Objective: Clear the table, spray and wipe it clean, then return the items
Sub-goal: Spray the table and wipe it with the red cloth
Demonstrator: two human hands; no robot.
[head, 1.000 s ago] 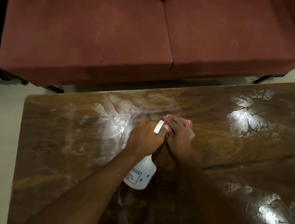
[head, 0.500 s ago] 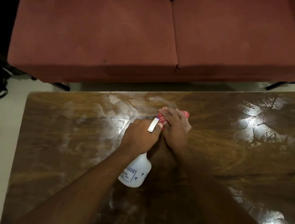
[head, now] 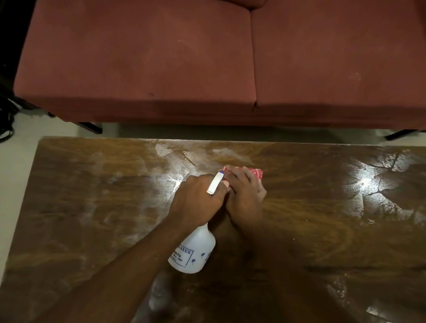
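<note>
Head view: the left hand (head: 196, 200) curls its fingers round the neck of the bottle (head: 194, 251), held tilted over the table (head: 76, 201). Just beside it, the right hand (head: 246, 197) presses the red cloth (head: 255, 172) near the far edge, fingers seemingly flat and together. White streaks show all round. A good wipe probably needs firm, overlapping strokes through them, with the bottle kept clear.
</note>
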